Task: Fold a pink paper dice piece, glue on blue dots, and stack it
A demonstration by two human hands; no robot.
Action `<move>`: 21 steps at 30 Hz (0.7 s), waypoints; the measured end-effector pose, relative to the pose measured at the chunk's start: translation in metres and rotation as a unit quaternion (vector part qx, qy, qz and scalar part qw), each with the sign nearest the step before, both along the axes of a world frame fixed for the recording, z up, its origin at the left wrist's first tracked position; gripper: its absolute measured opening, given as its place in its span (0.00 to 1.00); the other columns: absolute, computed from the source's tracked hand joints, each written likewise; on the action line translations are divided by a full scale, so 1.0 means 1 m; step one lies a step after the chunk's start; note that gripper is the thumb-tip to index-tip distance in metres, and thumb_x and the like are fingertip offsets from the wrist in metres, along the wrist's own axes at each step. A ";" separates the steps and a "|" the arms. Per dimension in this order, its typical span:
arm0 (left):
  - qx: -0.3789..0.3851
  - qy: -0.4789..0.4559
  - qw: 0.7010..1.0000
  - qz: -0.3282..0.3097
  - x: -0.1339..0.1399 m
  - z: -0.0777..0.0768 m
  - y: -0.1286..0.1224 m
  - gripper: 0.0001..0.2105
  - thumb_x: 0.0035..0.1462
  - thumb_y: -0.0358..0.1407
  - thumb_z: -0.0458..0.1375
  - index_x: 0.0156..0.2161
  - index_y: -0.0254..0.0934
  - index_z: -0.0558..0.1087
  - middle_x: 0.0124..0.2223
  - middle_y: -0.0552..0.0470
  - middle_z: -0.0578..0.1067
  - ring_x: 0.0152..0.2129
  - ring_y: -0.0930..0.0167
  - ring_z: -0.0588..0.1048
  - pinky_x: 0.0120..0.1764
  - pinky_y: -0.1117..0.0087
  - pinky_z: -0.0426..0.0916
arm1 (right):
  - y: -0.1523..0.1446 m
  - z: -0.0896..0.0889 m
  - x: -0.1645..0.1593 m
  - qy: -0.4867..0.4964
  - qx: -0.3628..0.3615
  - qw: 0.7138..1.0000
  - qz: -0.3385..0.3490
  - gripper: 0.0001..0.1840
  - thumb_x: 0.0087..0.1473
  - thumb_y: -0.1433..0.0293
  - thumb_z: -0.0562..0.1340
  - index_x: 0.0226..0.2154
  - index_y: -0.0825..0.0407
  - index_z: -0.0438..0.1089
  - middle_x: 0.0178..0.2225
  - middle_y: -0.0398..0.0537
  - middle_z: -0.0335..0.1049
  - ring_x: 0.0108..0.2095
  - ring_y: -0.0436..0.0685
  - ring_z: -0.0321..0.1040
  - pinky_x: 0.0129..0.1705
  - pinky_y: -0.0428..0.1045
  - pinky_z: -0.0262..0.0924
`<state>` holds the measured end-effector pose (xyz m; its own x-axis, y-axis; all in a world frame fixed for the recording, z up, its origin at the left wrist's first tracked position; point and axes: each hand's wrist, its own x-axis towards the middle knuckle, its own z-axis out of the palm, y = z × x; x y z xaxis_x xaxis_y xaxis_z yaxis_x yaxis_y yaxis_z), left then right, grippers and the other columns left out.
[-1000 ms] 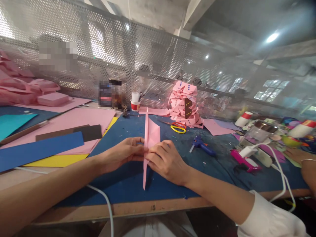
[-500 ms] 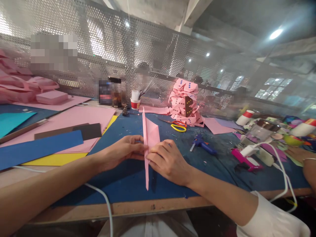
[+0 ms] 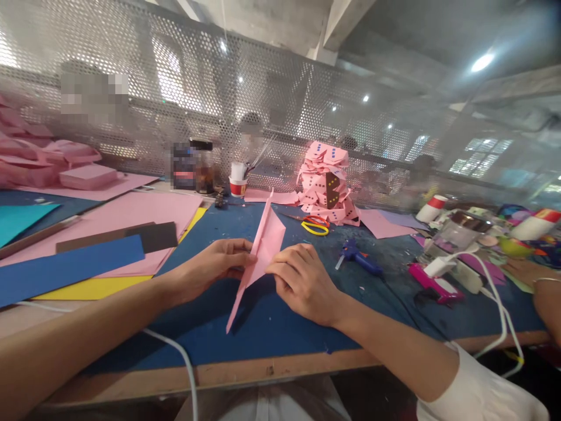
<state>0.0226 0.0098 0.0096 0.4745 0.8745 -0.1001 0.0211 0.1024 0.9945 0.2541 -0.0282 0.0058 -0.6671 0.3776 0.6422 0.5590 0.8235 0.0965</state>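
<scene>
A folded sheet of pink paper [image 3: 269, 240] is held up over the blue work surface, its long narrow strip edge slanting from upper right to lower left. My left hand [image 3: 225, 263] pinches the strip from the left, with the thumb and fingers closed on it. My right hand [image 3: 302, 280] is closed at the flap on the right side, its fingertips on or against the flap's edge. The far side of the paper is hidden.
Scissors [image 3: 315, 226] and a blue glue gun [image 3: 359, 257] lie beyond my right hand. A stack of dotted pink pieces [image 3: 324, 175] stands behind. Coloured sheets [image 3: 100, 234] lie left. White cables [image 3: 186, 356] hang over the edge; another person's hand [image 3: 521, 272] is far right.
The pink paper has tilted, its top going right and its lower end swinging left, so more of the flap shows. My right hand has shifted slightly right along it.
</scene>
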 end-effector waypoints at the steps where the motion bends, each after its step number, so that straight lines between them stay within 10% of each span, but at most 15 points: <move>1: 0.002 0.007 1.000 0.001 0.000 0.000 0.000 0.12 0.52 0.41 0.68 0.38 0.36 0.77 0.33 0.54 0.73 0.29 0.73 0.71 0.35 0.73 0.69 | 0.000 0.000 0.000 0.005 -0.002 1.000 -0.003 0.12 0.61 0.78 0.56 0.45 0.53 0.69 0.44 0.51 0.73 0.46 0.59 0.64 0.51 0.57 0.55; 10: 0.028 0.056 0.998 0.031 -0.005 -0.001 0.004 0.12 0.54 0.45 0.65 0.37 0.36 0.77 0.31 0.54 0.70 0.27 0.74 0.67 0.31 0.75 0.64 | 0.037 0.016 0.026 0.045 -0.049 0.993 -0.102 0.08 0.64 0.74 0.55 0.42 0.52 0.69 0.42 0.49 0.73 0.47 0.57 0.67 0.54 0.54 0.56; 14: 0.046 0.057 0.997 0.036 -0.007 -0.003 0.008 0.13 0.55 0.45 0.64 0.37 0.37 0.77 0.31 0.55 0.70 0.26 0.75 0.65 0.31 0.75 0.62 | 0.086 0.041 0.060 -0.038 -0.144 0.944 -0.294 0.10 0.67 0.71 0.54 0.47 0.52 0.69 0.49 0.50 0.72 0.49 0.55 0.68 0.52 0.51 0.61; 21: 0.071 0.065 0.994 0.048 -0.007 -0.001 0.008 0.14 0.54 0.45 0.64 0.41 0.37 0.77 0.31 0.55 0.71 0.27 0.73 0.67 0.33 0.73 0.63 | 0.145 0.032 0.085 -0.148 -0.218 0.883 -0.389 0.18 0.64 0.63 0.62 0.54 0.53 0.68 0.53 0.53 0.69 0.48 0.59 0.71 0.48 0.59 0.69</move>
<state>0.0159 0.0179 0.0088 0.3796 0.9247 -0.0276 0.1467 -0.0307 0.9887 0.3389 0.1171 0.0377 -0.2109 0.9638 0.1630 0.9752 0.1960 0.1027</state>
